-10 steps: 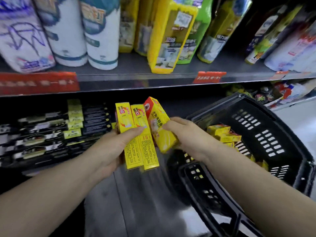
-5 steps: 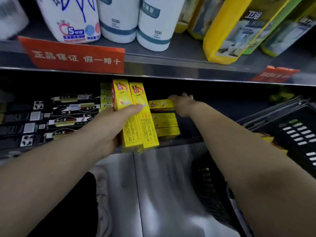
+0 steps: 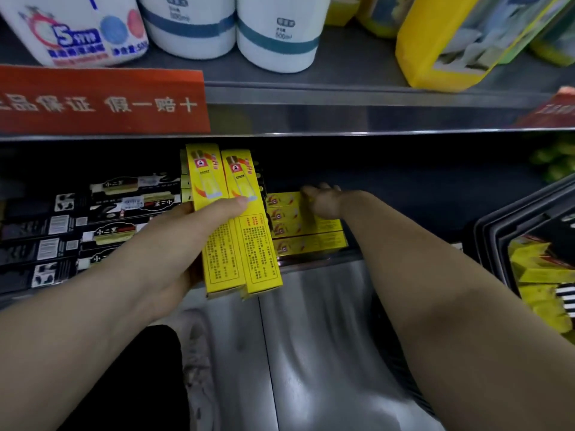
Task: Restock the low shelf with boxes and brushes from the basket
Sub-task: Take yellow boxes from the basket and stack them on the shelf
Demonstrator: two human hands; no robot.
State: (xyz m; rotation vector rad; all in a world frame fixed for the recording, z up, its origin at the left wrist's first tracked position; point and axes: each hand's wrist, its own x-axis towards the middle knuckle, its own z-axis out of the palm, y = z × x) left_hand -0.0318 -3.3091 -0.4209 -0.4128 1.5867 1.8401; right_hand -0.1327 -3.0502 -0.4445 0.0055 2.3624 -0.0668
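Observation:
My left hand (image 3: 189, 241) grips two long yellow boxes (image 3: 236, 231) side by side, upright, in front of the low shelf (image 3: 311, 262). My right hand (image 3: 323, 202) reaches into that shelf and rests on top of a stack of the same yellow boxes (image 3: 308, 237) lying flat; whether its fingers still hold the top box is hard to see. Black brush packs (image 3: 102, 219) lie stacked on the shelf to the left. The black basket (image 3: 497, 231) stands at the right edge with more yellow boxes (image 3: 535, 275) inside.
The upper shelf (image 3: 342, 116) overhangs the low one, carrying white bottles (image 3: 273, 35), a yellow pack (image 3: 441, 48) and a red label strip (image 3: 102, 104). Grey floor (image 3: 311, 353) lies in front; a shoe (image 3: 196, 362) shows at the bottom left.
My right hand has carried its yellow box from near the basket onto the stack in the low shelf. The view has dropped closer to the shelf. My left hand still holds its two boxes.

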